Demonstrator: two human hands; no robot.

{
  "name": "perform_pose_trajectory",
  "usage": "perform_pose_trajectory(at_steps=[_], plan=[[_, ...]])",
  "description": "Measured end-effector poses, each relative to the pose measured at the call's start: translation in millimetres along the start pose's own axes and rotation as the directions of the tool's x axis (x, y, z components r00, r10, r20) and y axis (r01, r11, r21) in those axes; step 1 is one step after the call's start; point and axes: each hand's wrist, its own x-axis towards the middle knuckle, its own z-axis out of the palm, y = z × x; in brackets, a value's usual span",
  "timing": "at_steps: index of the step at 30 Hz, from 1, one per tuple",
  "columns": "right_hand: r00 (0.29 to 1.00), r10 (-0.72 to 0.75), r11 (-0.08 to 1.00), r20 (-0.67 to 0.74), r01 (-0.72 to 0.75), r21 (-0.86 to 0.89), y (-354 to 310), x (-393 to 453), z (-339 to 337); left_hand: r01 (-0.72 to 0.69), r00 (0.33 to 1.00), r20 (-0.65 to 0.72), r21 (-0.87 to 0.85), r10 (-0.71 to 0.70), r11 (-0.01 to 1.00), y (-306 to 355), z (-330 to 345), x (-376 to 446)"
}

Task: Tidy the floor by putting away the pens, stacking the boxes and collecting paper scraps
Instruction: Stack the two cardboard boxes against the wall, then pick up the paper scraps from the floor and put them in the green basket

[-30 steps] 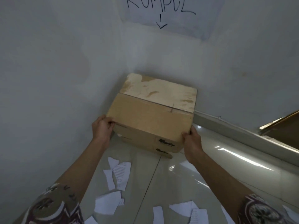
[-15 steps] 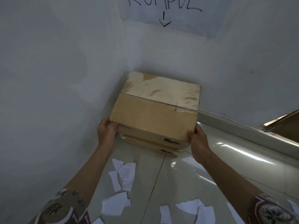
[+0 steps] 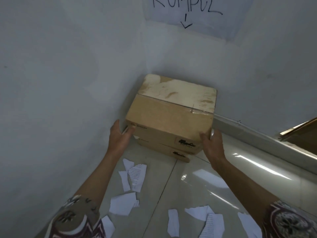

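Observation:
A brown cardboard box (image 3: 169, 117) with a pale, stained rear flap sits on top of a flatter cardboard box (image 3: 178, 154) in the corner of the room. My left hand (image 3: 120, 136) presses on the top box's left front corner, fingers wrapped over the edge. At the right front corner my right hand (image 3: 212, 145) grips the box, fingers on the front face. Several torn white paper scraps (image 3: 135, 176) lie on the glossy tile floor below my arms, more scraps (image 3: 204, 212) nearer me. No pens are in view.
A paper sign (image 3: 187, 7) reading "KUMPUL" with a downward arrow hangs on the wall above the boxes. White walls close in on the left and behind. A pale baseboard (image 3: 257, 134) runs along the right wall, ending at a wooden object (image 3: 301, 133).
The top box has slid a little further back into the corner over the lower box. Both hands stayed at its front corners and followed it.

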Motion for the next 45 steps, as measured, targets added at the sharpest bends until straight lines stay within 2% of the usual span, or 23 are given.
perform_pose_trajectory(at_steps=[3, 10, 15, 18, 21, 28, 35, 41, 45], plan=[[0.995, -0.094, 0.993, 0.022, 0.095, -0.067, -7, -18, -1, -0.053, 0.999, -0.009, 0.052, 0.054, 0.997, -1, -11, -24], [0.967, -0.117, 0.978, 0.227, 0.152, -0.142, -21, -65, 2, -0.090, 0.994, -0.047, 0.116, 0.095, 0.989, -22, -41, -90], [0.887, -0.135, 0.951, 0.442, 0.242, -0.193, -7, -111, 10, -0.086, 0.995, -0.017, 0.252, 0.094, 0.964, -52, -47, -140], [0.851, -0.129, 0.916, 0.509, 0.299, -0.267, 13, -130, 24, -0.087, 0.996, 0.022, 0.333, 0.084, 0.939, -79, -45, -154], [0.811, -0.074, 0.910, 0.580, 0.294, -0.294, 36, -142, 41, -0.110, 0.993, 0.071, 0.387, 0.089, 0.915, -113, -41, -153], [0.760, -0.130, 0.800, 0.637, 0.460, -0.386, 112, -136, 92, -0.247, 0.969, 0.153, 0.574, 0.194, 0.781, -193, -33, -127], [0.660, -0.167, 0.603, 0.733, 0.656, -0.454, 163, -101, 136, -0.344, 0.936, 0.214, 0.717, 0.279, 0.606, -243, -26, -89], [0.606, -0.160, 0.478, 0.779, 0.738, -0.476, 170, -81, 160, -0.350, 0.936, 0.265, 0.776, 0.232, 0.526, -270, -16, -71], [0.605, -0.176, 0.474, 0.777, 0.744, -0.472, 168, -73, 173, -0.332, 0.943, 0.265, 0.773, 0.200, 0.540, -283, -9, -66]])
